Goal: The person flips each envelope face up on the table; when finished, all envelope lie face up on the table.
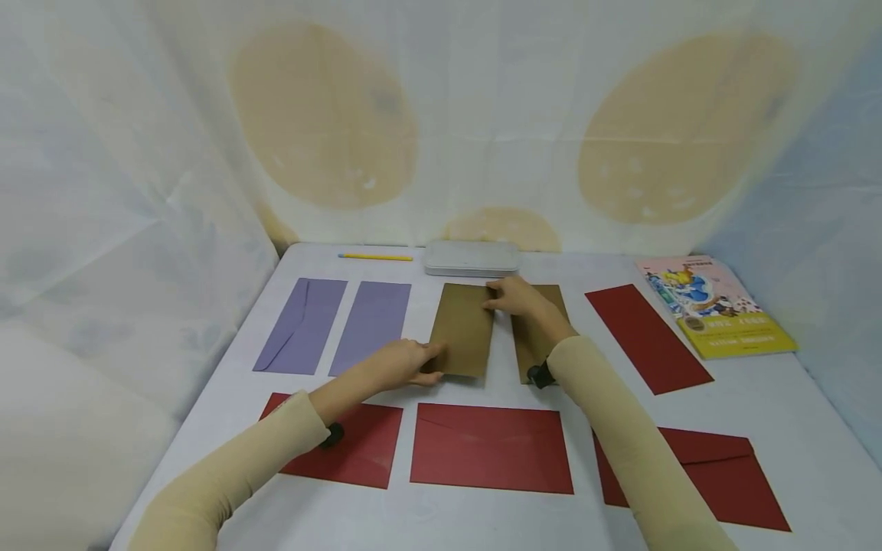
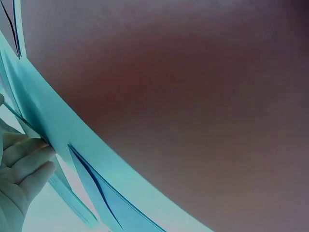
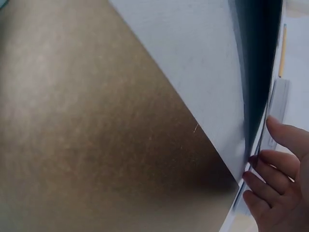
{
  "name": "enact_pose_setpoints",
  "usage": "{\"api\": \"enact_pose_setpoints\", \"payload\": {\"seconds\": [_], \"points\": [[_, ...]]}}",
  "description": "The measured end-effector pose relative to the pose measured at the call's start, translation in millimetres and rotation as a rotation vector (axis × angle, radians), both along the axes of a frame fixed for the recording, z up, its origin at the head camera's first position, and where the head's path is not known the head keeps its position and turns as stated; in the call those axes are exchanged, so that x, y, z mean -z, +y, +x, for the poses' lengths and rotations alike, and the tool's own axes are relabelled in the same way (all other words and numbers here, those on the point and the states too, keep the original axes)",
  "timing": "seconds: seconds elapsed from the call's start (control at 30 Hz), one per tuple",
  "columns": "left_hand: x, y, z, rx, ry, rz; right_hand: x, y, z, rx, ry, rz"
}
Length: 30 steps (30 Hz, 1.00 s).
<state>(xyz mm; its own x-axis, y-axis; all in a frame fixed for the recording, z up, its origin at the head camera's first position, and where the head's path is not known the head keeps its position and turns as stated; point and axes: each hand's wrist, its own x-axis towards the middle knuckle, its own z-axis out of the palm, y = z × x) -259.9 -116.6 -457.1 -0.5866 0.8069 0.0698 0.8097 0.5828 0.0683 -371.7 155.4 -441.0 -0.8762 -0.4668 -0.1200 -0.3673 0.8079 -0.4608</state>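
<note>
Flat olive-brown paper envelope lies just in front of the grey metal tin, a second olive-brown envelope close beside it. Left hand pinches its near corner; right hand has fingers curled on its far corner — held at both ends. Risk, as I judge it: uneven pull could crease it, or nudge the second envelope under the right wrist — also the wide red envelope nearer the person.
</note>
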Motion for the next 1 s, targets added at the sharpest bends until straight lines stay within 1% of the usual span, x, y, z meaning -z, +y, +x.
{"api": "enact_pose_setpoints", "payload": {"seconds": [0.1, 0.2, 0.27, 0.4, 0.47, 0.6, 0.67, 0.8, 0.9, 1.0], "points": [[-1.7, -3.1, 1.8, 0.001, -0.027, 0.003, -1.5, 0.6, 0.2, 0.02, 0.0, -0.026], [-2.7, -5.0, 3.7, 0.015, -0.013, 0.014, -4.2, 3.0, 0.1, 0.045, -0.012, -0.073], [-2.5, -5.8, 5.0, 0.025, 0.01, 0.018, -6.0, 4.8, 0.2, 0.056, -0.01, -0.111], [-0.2, -7.3, 7.8, 0.021, 0.046, 0.019, -12.2, 9.0, 3.3, 0.086, -0.014, -0.202], [0.9, -7.9, 9.2, 0.012, 0.053, 0.022, -15.9, 10.8, 6.5, 0.096, -0.013, -0.245], [1.4, -8.8, 11.5, 0.002, 0.041, 0.042, -22.1, 14.0, 13.3, 0.08, -0.003, -0.312], [1.2, -9.3, 11.8, -0.006, 0.015, 0.068, -22.9, 15.8, 15.1, 0.062, 0.009, -0.335], [-1.5, -10.9, 11.9, -0.011, -0.077, 0.133, -24.7, 19.0, 17.8, 0.059, 0.024, -0.366], [-4.0, -11.8, 11.7, -0.009, -0.146, 0.176, -28.2, 21.0, 20.3, 0.082, 0.027, -0.382], [-5.7, -11.4, 12.0, -0.008, -0.178, 0.209, -33.4, 22.6, 23.4, 0.114, 0.02, -0.413]]}}
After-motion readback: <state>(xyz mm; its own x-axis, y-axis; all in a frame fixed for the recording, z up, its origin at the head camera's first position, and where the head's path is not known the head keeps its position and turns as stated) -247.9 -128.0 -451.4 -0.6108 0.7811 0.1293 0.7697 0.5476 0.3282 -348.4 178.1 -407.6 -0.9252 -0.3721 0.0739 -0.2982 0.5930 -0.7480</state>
